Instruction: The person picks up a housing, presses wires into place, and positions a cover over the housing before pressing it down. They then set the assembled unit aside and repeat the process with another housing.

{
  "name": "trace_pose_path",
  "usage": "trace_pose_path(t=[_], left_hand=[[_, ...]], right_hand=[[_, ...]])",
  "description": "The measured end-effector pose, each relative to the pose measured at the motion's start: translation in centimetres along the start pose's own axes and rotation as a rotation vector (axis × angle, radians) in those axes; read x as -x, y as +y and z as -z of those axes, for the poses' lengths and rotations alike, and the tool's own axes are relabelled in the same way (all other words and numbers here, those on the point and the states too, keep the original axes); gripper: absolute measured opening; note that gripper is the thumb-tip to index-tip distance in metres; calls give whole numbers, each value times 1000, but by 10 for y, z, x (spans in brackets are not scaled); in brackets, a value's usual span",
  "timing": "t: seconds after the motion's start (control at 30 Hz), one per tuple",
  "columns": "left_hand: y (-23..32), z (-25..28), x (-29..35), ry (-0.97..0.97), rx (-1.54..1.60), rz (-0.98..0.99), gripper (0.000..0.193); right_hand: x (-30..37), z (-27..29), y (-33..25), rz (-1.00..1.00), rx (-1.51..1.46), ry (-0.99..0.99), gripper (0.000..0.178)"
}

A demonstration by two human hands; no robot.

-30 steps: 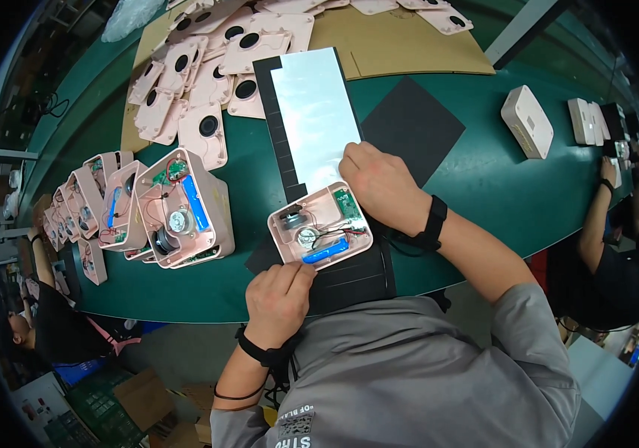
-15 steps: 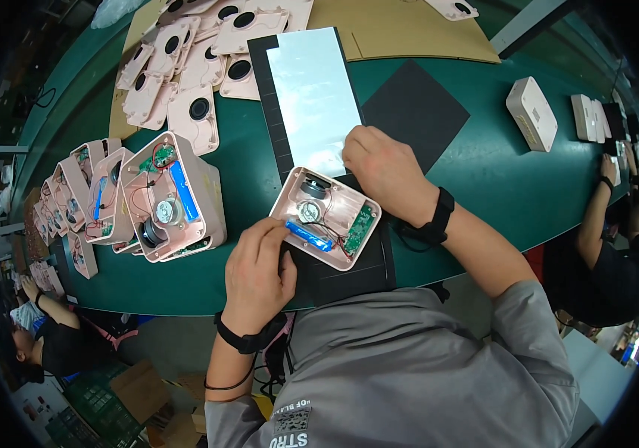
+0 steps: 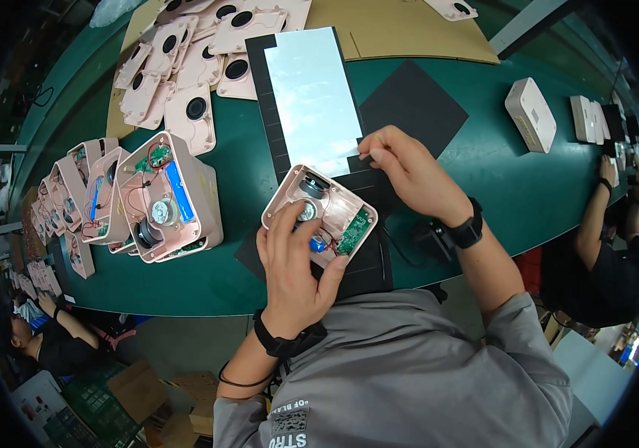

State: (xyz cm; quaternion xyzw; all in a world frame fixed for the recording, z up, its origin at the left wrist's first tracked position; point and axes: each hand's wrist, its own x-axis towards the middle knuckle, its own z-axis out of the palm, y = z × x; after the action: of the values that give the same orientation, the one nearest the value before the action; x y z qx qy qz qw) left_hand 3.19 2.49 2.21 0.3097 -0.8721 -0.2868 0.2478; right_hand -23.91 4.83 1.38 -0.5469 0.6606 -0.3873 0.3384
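A pale pink plastic housing (image 3: 351, 200) lies open side up in front of me. Inside it are a black round part (image 3: 315, 184), a silver round part (image 3: 307, 211), a green circuit board (image 3: 354, 231) and a blue cylindrical battery (image 3: 318, 244), partly covered by my fingers. My left hand (image 3: 290, 261) rests over the housing with fingers spread, fingertips inside and thumb at the near rim. My right hand (image 3: 401, 168) pinches its thumb and forefinger beside the lower right corner of a pale glossy sheet (image 3: 312, 97); what sits between the fingertips is too small to make out.
Several filled pink housings (image 3: 207, 201) stand at left. Pink panels with black round parts (image 3: 196, 109) pile up behind them on cardboard (image 3: 401, 33). A black square sheet (image 3: 416, 104) lies beyond my right hand; a closed housing (image 3: 531, 116) stands at right. Co-workers sit on both sides.
My left hand has moved from the housing's left edge onto its inside, over the battery. My right hand has shifted right, uncovering the sheet's notched corner.
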Motion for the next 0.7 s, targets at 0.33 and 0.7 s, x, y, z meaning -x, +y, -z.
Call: trace_pose_path(t=[0.33, 0.7], left_hand=[[-5, -3, -5, 4, -11, -47, 50], [-3, -12, -30, -45, 62, -186, 24]], right_hand=[[56, -20, -33, 130, -17, -13, 3], [100, -29, -32, 1, -81, 87, 5]])
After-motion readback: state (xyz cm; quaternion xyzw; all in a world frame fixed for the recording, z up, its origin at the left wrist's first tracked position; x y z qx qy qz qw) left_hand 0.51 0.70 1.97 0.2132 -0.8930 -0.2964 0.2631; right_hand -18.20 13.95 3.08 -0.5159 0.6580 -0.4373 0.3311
